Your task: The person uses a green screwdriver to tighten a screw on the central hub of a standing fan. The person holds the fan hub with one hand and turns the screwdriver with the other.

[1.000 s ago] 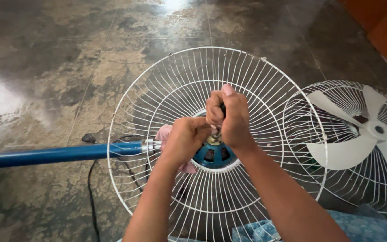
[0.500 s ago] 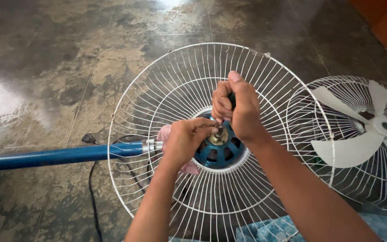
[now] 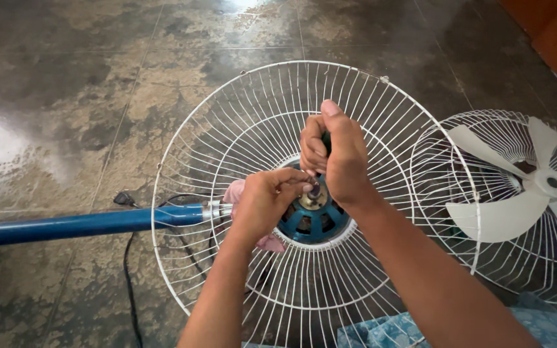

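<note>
Motor shaft [image 3: 315, 191] is being pinched by left hand [image 3: 265, 200]; dark tool handle [image 3: 325, 143], upright directly above it, is being gripped by right hand [image 3: 340, 158].

I see my hands [image 3: 304, 187] at the hub of the white wire fan guard [image 3: 227, 129]; blue metal pole [image 3: 85, 224] left, white plastic fan blade [image 3: 536, 187] right.
</note>
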